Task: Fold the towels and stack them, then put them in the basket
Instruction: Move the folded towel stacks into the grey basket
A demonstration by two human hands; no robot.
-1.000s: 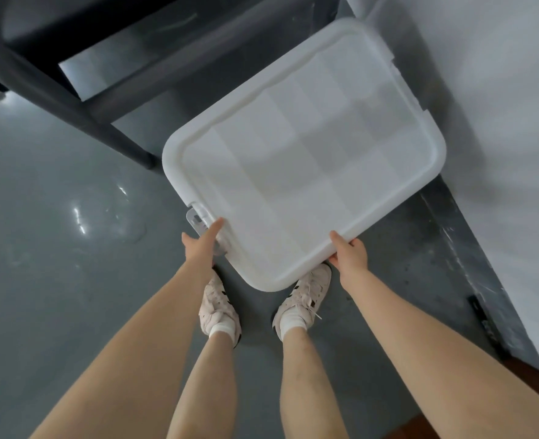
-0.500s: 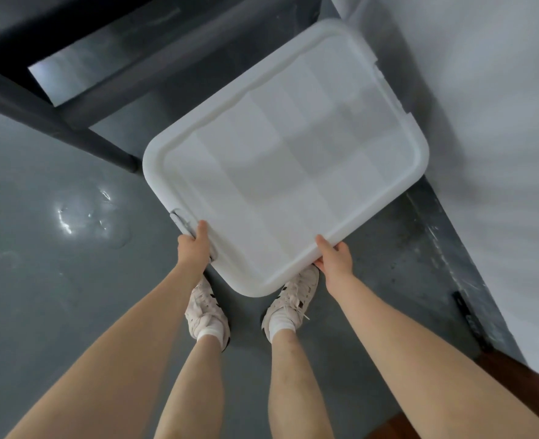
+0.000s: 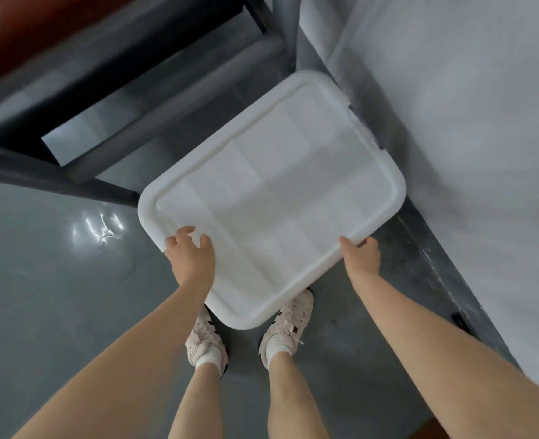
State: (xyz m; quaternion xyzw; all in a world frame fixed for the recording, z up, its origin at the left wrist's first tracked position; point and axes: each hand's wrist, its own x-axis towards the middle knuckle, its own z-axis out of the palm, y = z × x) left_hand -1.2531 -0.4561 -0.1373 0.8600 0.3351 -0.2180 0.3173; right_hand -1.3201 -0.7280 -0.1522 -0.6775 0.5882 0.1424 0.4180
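At the near edge of one white plastic bin lid (image 3: 274,198), two bare hands take hold. The left hand (image 3: 192,256) lies on top of the lid's near-left edge with its fingers (image 3: 184,232) spread and slightly curled over the raised rim — resting on it rather than clenched, and whether any finger hooks under the edge cannot be told. The right hand (image 3: 361,256) grasps the near-right edge, thumb on top and the other fingers wrapped around and below the rim. Both forearms reach forward and down from the bottom corners of the view, wrists roughly level with each other.

The lid is turned diagonally, one rounded corner pointing down between two pale sneakers (image 3: 206,342) (one per foot, with white socks above). Whether a bin sits beneath the lid cannot be seen; the lid hides whatever is under it, and no towels show.

Around it lies a glossy grey floor (image 3: 56,280) with a bright glare patch to the left. A dark metal table frame (image 3: 97,166) — several bars, with a reddish-brown top at the upper-left corner — stands beyond the lid, and a pale wall (image 3: 483,122) runs along the right.
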